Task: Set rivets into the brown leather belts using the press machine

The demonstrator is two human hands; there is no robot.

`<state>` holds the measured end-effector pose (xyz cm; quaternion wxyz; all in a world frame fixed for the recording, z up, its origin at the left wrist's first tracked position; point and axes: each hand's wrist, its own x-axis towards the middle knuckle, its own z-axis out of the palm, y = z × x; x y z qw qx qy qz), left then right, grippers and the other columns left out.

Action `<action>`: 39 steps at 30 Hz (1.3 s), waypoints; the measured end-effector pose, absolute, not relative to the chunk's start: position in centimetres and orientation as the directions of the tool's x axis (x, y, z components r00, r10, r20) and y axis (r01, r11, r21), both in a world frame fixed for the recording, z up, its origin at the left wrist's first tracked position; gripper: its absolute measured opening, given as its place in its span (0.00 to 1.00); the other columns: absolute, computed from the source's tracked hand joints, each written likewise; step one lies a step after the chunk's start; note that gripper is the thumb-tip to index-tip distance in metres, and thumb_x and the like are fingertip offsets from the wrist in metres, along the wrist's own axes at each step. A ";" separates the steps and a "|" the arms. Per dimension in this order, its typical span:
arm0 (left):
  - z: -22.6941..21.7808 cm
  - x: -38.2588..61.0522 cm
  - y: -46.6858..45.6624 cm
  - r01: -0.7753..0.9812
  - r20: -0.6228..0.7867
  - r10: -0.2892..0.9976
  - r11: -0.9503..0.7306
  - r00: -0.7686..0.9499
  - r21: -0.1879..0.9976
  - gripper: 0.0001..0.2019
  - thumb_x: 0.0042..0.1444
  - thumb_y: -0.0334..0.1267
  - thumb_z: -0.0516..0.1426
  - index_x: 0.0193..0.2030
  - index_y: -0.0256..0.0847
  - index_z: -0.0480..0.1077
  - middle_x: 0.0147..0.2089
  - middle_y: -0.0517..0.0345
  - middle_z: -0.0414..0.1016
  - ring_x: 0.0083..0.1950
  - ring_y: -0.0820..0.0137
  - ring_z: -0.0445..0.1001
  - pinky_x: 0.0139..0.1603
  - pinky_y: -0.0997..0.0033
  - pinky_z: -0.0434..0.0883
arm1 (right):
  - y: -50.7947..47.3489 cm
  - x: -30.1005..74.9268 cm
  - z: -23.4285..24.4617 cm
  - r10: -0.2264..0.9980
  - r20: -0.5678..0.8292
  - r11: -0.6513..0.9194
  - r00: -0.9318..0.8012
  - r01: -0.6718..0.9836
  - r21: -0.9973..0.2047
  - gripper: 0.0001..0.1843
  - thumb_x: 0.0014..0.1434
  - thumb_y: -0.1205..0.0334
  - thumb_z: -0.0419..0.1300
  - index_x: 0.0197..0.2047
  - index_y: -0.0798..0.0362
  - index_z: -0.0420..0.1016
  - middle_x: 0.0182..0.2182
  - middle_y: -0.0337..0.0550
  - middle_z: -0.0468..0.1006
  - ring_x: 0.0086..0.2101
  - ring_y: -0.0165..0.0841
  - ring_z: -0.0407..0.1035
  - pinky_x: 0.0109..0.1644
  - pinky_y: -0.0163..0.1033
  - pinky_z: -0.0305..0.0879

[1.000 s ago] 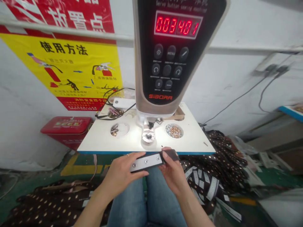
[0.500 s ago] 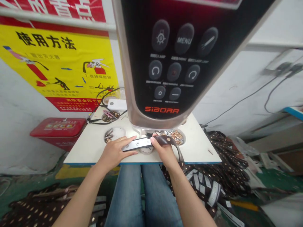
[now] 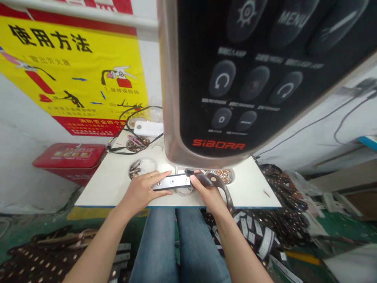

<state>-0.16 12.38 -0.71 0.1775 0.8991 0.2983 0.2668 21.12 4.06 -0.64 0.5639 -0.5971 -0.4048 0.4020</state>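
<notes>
Sliding farther in beneath the SiBORA button machine [image 3: 224, 78], a brown strap [image 3: 213, 181] with its studded metal plate [image 3: 172, 182] is sitting over the round die [image 3: 184, 190], just above the white table [image 3: 259, 198], left hand [image 3: 143, 192] pinching the plate between thumb and fingers [image 3: 161, 177], right hand [image 3: 207, 192] closing firmly around the strap.

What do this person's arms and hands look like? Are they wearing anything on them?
The left arm and right arm are bare, with no sleeves showing. The left hand and right hand have no gloves. A thin gold-coloured ring sits on one finger of the left hand.
</notes>
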 end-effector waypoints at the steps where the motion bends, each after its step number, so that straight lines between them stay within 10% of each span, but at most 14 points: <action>1: -0.8 -0.2 12.4 0.447 0.372 0.632 -0.760 0.680 0.472 0.29 0.56 0.57 0.57 0.60 0.43 0.69 0.51 0.49 0.78 0.49 0.62 0.77 0.52 0.65 0.73 | 4.0 21.1 -0.6 0.935 -0.034 -0.052 0.352 0.043 -0.998 0.20 0.53 0.45 0.62 0.42 0.51 0.73 0.41 0.44 0.78 0.49 0.43 0.70 0.57 0.46 0.62; 16: 1.5 1.7 8.7 0.428 0.519 0.513 -0.858 0.684 0.284 0.24 0.58 0.53 0.57 0.53 0.36 0.71 0.43 0.49 0.80 0.41 0.63 0.79 0.42 0.67 0.75 | 1.5 21.5 1.4 0.941 0.075 0.048 0.330 0.090 -0.995 0.12 0.52 0.52 0.65 0.34 0.49 0.70 0.27 0.35 0.71 0.29 0.34 0.66 0.35 0.38 0.64; 22: 1.3 2.0 10.3 0.521 0.518 0.514 -0.841 0.684 0.146 0.28 0.58 0.57 0.54 0.52 0.33 0.72 0.43 0.45 0.80 0.41 0.57 0.79 0.40 0.63 0.75 | 2.8 22.5 0.6 0.940 0.094 0.048 0.328 0.147 -0.988 0.11 0.55 0.52 0.62 0.34 0.50 0.71 0.30 0.37 0.71 0.33 0.35 0.67 0.40 0.39 0.63; 39: 1.2 1.6 10.1 0.479 0.508 0.525 -0.847 0.683 0.231 0.27 0.59 0.57 0.54 0.54 0.37 0.71 0.44 0.48 0.80 0.40 0.62 0.79 0.40 0.67 0.75 | 2.8 21.3 0.4 0.927 0.074 0.091 0.368 -0.028 -0.996 0.12 0.54 0.51 0.64 0.35 0.49 0.71 0.33 0.38 0.73 0.36 0.36 0.68 0.44 0.40 0.64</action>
